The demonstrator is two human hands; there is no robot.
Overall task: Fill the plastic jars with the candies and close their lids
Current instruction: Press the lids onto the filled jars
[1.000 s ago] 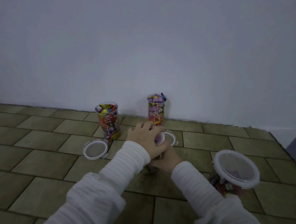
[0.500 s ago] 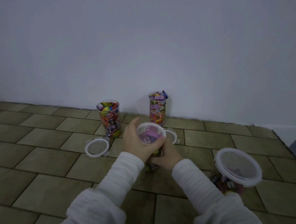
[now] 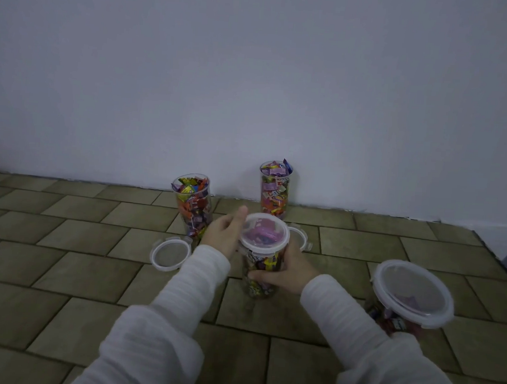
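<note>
Head view | right hand (image 3: 282, 276) wraps around middle jar (image 3: 259, 277) on floor | left hand (image 3: 223, 234), fingers loose, touches lid (image 3: 264, 230) edge | tip: hold jar steady, press every lid clip down.

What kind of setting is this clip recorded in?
Probably an indoor room, with the work done on the floor: brownish floor tiles meet a bare pale wall, and the candy jars stand directly on the tiles. No furniture shows, so which room is unclear.
</note>
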